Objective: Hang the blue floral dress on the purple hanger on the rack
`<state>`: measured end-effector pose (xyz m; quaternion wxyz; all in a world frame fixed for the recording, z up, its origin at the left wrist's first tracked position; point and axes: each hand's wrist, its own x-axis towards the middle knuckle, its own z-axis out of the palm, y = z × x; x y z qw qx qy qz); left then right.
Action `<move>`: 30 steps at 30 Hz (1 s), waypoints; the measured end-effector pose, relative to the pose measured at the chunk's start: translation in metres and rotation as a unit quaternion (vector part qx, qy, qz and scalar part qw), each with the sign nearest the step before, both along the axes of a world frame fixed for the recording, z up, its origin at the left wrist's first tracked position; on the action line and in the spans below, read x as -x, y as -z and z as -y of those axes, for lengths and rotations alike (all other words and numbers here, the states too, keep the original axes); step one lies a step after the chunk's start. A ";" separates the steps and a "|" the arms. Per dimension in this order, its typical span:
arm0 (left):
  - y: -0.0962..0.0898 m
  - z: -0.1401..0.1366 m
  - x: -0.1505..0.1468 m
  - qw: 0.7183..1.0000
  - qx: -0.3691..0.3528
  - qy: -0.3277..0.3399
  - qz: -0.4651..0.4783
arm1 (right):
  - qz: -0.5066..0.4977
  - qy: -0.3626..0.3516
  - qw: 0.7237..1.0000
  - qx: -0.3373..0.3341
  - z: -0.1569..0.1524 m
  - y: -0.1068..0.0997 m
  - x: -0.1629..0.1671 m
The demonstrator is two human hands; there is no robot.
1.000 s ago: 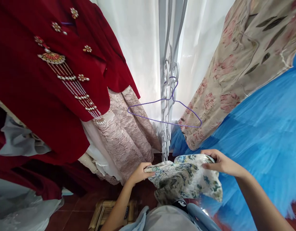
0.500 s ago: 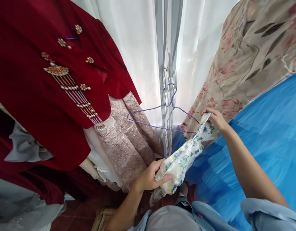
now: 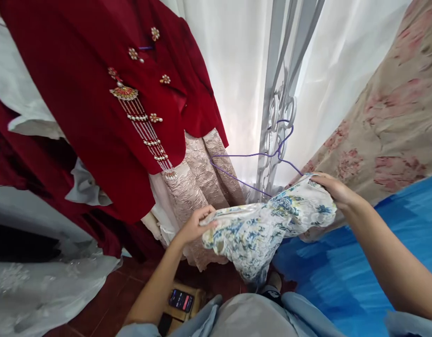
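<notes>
I hold a white cloth with blue and yellow flower print (image 3: pixel 261 224) stretched between both hands. My left hand (image 3: pixel 195 225) pinches its left edge low down. Its upper right corner is gripped by my right hand (image 3: pixel 333 189), up against the right end of a thin purple wire hanger (image 3: pixel 253 161). The hanger hooks onto a white wrought-iron grille (image 3: pixel 275 112) in front of a white curtain. The cloth covers the hanger's lower right end.
A dark red jacket with pearl and flower trim (image 3: pixel 107 103) hangs at the left over a pinkish brocade skirt (image 3: pixel 198 182). A beige rose-print dress (image 3: pixel 395 117) and blue tulle (image 3: pixel 370 262) fill the right. A phone (image 3: pixel 181 300) lies on a wooden stool below.
My left hand rose and spread the cloth out wider below the hanger. My right hand stays at the hanger's right end. The view has shifted left, so everything sits further right in the picture.
</notes>
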<state>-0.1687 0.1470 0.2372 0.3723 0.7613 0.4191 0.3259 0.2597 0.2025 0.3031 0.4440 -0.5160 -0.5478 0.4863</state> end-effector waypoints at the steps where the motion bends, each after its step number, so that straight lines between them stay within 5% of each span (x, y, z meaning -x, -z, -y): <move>1: -0.004 -0.012 0.008 1.000 -0.017 0.000 -0.015 | -0.007 0.006 1.000 0.010 0.003 -0.003 -0.002; 5: -0.027 -0.066 0.033 0.995 -0.078 -0.004 -0.063 | -0.036 -0.013 0.999 0.035 0.011 -0.014 -0.005; 9: -0.071 -0.131 0.036 0.985 -0.157 -0.050 -0.047 | -0.056 -0.043 0.997 0.040 0.012 -0.019 -0.003; 15: -0.131 -0.205 -0.032 0.957 -0.269 -0.111 0.002 | -0.091 -0.018 0.995 0.034 0.007 -0.018 -0.001; 20: -0.119 -0.174 -0.084 0.976 -0.204 -0.068 -0.014 | -0.104 -0.016 0.994 0.023 0.001 -0.004 -0.006; 26: -0.091 -0.127 -0.085 0.971 -0.223 -0.049 -0.072 | 0.007 -0.074 0.997 -0.010 -0.027 -0.019 0.000; 30: -0.080 -0.119 -0.076 0.959 -0.263 -0.077 -0.068 | 0.184 0.060 0.973 -0.127 -0.029 -0.033 -0.012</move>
